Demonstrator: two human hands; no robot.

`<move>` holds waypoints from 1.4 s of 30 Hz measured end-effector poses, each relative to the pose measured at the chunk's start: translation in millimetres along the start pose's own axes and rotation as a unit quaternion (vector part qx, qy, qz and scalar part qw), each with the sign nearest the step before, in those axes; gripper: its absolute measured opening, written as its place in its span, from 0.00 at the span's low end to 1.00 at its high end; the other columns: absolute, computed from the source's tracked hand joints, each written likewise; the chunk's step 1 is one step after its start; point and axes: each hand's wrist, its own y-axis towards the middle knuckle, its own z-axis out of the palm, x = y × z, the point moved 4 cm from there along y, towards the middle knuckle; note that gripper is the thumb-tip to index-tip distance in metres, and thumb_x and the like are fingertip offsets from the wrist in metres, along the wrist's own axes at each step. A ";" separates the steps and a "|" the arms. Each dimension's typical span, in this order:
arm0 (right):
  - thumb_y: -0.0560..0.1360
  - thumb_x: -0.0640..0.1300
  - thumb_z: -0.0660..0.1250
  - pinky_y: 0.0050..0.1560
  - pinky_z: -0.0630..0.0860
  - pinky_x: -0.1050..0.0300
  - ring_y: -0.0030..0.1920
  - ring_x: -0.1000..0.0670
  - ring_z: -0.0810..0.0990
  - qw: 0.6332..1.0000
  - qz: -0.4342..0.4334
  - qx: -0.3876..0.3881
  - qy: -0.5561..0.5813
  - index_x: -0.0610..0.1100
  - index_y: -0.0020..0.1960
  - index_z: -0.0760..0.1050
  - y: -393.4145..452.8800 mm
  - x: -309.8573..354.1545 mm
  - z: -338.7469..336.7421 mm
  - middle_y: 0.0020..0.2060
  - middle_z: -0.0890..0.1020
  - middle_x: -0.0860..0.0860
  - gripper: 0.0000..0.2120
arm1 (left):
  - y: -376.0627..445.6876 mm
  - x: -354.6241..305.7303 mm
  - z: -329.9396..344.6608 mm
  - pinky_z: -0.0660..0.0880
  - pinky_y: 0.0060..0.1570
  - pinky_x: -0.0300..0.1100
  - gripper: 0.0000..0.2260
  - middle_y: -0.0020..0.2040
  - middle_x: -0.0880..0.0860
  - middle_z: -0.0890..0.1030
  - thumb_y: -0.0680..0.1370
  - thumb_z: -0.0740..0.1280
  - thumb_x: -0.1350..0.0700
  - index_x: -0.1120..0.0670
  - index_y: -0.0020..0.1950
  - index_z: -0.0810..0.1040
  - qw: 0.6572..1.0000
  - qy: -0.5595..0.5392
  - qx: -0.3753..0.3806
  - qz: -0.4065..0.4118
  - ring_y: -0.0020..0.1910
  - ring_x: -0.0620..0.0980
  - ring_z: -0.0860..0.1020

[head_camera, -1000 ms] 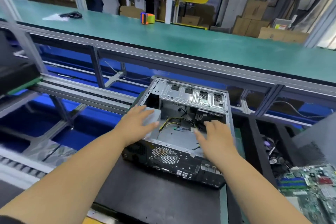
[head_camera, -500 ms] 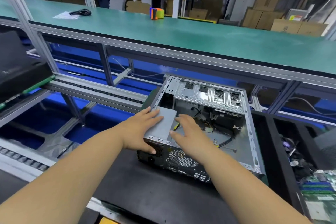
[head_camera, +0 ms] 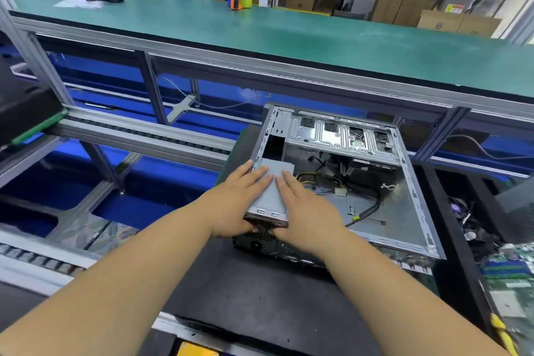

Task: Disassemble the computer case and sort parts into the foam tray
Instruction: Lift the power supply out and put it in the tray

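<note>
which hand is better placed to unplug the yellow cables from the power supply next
Right, probably. The right hand lies on the power supply on the side nearest the yellow cables; the left hand is at the case's outer wall.

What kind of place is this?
Probably a factory or workshop where old computers get taken apart: an opened computer case sits on a work line, circuit boards lie sorted nearby, and cardboard boxes are stacked behind a long green bench.
</note>
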 end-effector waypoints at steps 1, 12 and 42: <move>0.72 0.64 0.67 0.62 0.74 0.49 0.69 0.43 0.70 1.000 0.004 -0.004 -0.011 0.48 0.81 0.39 0.9 1.6 0.6 0.80 0.38 0.54 0.51 | -0.1 -0.1 0.3 0.48 0.74 0.43 0.49 0.79 0.43 0.37 0.73 0.72 0.46 0.48 0.80 0.40 1.000 -0.003 -0.005 0.001 0.75 0.43 0.32; 0.77 0.55 0.63 0.28 0.61 0.57 0.41 0.45 0.76 0.998 0.033 -0.009 -0.059 0.48 0.81 0.38 -3.0 15.9 9.9 0.80 0.37 0.52 0.44 | -3.4 0.3 4.0 0.63 0.71 0.42 0.45 0.79 0.44 0.37 0.74 0.69 0.54 0.50 0.80 0.41 0.999 -0.022 -0.041 -0.003 0.77 0.46 0.34; 0.83 0.56 0.56 0.76 0.55 0.56 0.78 0.55 0.56 0.963 0.023 0.007 0.268 0.52 0.80 0.57 5.9 -14.9 -20.3 0.79 0.56 0.57 0.27 | -3.6 7.8 -10.2 0.47 0.77 0.45 0.41 0.79 0.38 0.46 0.74 0.64 0.33 0.43 0.80 0.46 0.980 -0.198 -0.013 -0.008 0.76 0.36 0.39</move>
